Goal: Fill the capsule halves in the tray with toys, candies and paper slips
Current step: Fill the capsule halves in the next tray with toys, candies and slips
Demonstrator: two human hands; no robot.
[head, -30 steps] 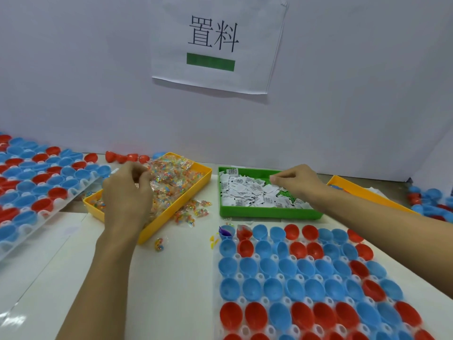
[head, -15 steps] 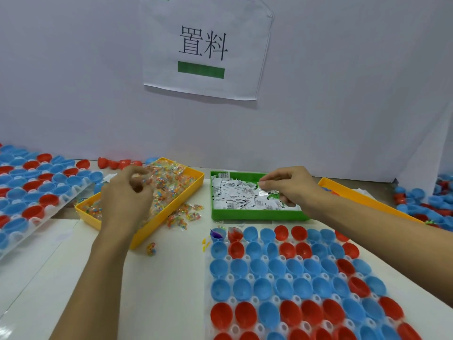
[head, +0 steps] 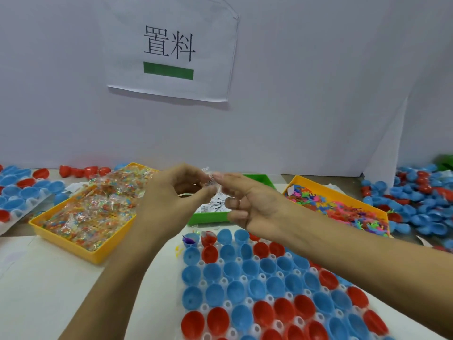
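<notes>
Two hands meeting above the green tray: left hand and right hand, fingertips pinched together on a small clear candy packet, possibly a paper slip with it, too blurred to tell. Other right fingers loosely curled. Probably featherlight, crinkly and slippery; best pinched by an edge, not squeezed. More candy packets heaped in the yellow tray at left, toys at right. Capsule halves below in the capsule tray, nearly all unfilled, only two far-corner cups loaded.
</notes>
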